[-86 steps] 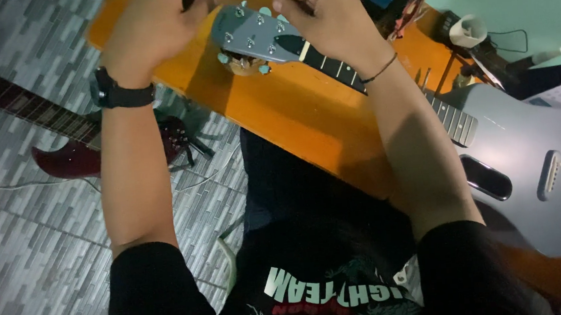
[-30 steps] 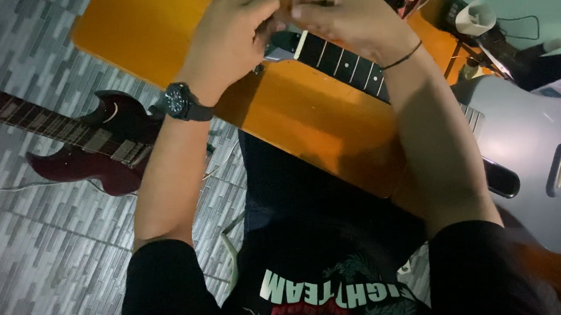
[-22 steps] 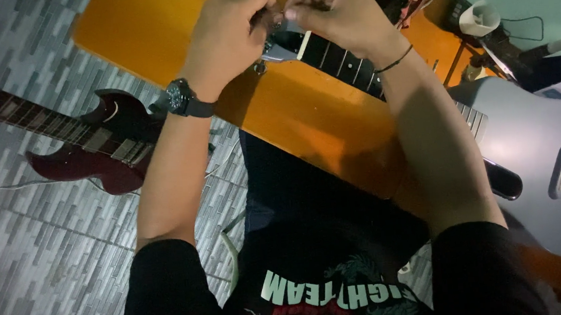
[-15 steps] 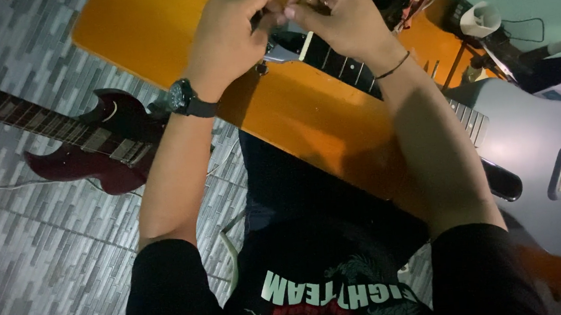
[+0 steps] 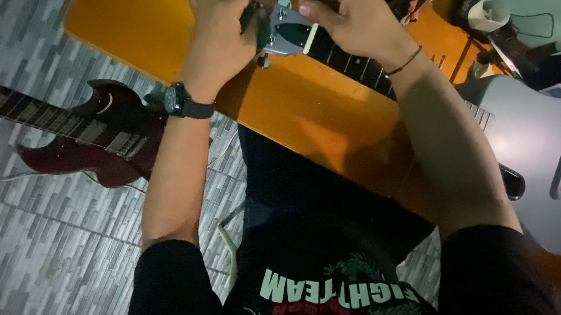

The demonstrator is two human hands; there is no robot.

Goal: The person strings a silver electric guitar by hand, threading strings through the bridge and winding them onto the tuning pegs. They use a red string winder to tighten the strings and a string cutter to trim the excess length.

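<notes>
Headstock (image 5: 288, 33) at the table's (image 5: 304, 119) far edge, clasped by left hand (image 5: 219, 33) and right hand (image 5: 343, 15); tuning work unfinished.

No packages, signs or screens are observed; pale block lettering is borne on the black shirt (image 5: 329, 292), lower centre.

orange wooden table (image 5: 330, 118), glossy, running slantwise from upper left to lower right. on it, a grey guitar (image 5: 531, 160) lying flat, dark neck (image 5: 353, 63) stretching up-left along the top, grey headstock (image 5: 288, 32) near the far edge. toward the upper right corner, a white cup (image 5: 489, 12) among dark cables (image 5: 528, 28) and small clutter too dim to tell. below, grey patterned tile floor (image 5: 51, 259), with a dark red electric guitar (image 5: 88, 141) lying flat just beside the table's left edge.
</notes>
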